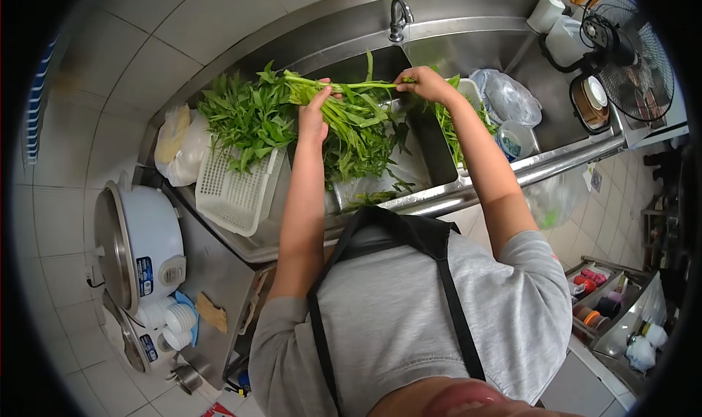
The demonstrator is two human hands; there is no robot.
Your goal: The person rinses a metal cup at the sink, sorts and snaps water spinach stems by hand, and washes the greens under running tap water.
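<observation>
Above the sink, my left hand (316, 111) is closed around a bunch of water spinach (344, 114), its pale green stems stretching to the right. The fingers of my right hand (426, 85) pinch the far end of those stems. Loose greens hang from the bunch into the sink basin below. Left of my left hand, a heap of leafy greens (245, 114) lies over a white perforated basket (232, 187). Under my right forearm, more greens (447, 128) sit in a white container, partly hidden by the arm.
A faucet (399, 19) stands at the sink's back edge. Right of it lie a clear plastic bag (508, 99), a small tub (518, 141) and a black fan (627, 55). A filled plastic bag (181, 150) rests at the left corner, with a large rice cooker (146, 234) nearby.
</observation>
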